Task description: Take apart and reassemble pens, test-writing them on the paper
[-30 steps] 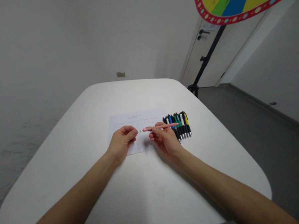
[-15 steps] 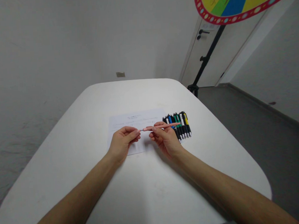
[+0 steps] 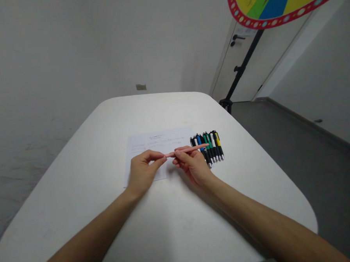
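A slim pink pen (image 3: pixel 196 147) is held between both hands above a sheet of paper, its far end tilted slightly up to the right. My left hand (image 3: pixel 142 170) pinches the pen's left end between thumb and fingertips. Closed round the middle of the barrel is my right hand (image 3: pixel 195 168), with the thumb on the near side. The pen looks like one unbroken length; its left tip is partly hidden by the left fingertips. The printed paper (image 3: pixel 146 138) lies flat beneath the hands, which cover part of it.
Several pens (image 3: pixel 214 148) with black grips and blue, green, white and yellow bodies lie in a row just right of the paper. They rest on a white table (image 3: pixel 159 112) with rounded corners. A colourful wheel (image 3: pixel 274 4) on a black stand (image 3: pixel 244 66) is beyond, before a door.
The gap with a dark, thin part showing between the pen's tip piece and barrel has closed. My left hand has shifted slightly, and the pen's left end sits a little lower.
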`<state>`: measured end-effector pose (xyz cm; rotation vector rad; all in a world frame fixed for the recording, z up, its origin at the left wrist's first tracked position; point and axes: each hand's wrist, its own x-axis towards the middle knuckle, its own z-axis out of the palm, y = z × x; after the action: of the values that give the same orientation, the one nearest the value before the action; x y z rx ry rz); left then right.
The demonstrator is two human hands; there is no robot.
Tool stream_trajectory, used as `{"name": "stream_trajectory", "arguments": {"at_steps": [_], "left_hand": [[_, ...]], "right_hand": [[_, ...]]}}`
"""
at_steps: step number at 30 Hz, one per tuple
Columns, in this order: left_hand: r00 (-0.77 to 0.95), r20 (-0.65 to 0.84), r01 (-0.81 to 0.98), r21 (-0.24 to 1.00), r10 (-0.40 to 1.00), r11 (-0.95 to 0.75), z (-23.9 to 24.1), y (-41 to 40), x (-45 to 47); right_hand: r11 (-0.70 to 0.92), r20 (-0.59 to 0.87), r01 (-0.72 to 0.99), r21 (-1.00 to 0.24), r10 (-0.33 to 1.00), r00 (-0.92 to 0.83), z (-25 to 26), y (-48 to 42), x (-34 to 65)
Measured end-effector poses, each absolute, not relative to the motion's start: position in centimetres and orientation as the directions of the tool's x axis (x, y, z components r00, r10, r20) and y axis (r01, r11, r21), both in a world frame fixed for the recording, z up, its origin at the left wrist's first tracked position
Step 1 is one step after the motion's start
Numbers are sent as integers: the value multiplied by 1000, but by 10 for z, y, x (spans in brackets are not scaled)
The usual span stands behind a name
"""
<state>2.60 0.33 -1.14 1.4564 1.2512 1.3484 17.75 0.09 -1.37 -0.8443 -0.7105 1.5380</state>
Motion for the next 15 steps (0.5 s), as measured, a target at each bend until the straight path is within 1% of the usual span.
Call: {"name": "stream_trajectory", "arguments": {"at_steps": [2,3,5,8,11,15], "left_hand": [[-31,341,272,907,939,-321,-8,0,27],[-21,363,291,894,932,-341,-7,-1,27],[-17,345,267,906,939,-328,-6,0,27],[-3,279,242,932,960,-270,-5,2,26],[76,246,324,911,966,-257,-5,4,23],[144,251,424,858,957,-289,-2,2,22]], "right_hand": [[-155,-137,-561,-813,988,-73,-13,1,177],[-162,-139,-567,-808,987,-84,-12,0,177],[-170,-139,-579,-797,985,-99,-12,0,176],[-169,-144,-588,-791,986,-89,-13,0,176],[-157,-147,-580,-800,987,-65,-14,0,177],[-135,-121,-548,-826,991,-63,-15,1,177]]}}
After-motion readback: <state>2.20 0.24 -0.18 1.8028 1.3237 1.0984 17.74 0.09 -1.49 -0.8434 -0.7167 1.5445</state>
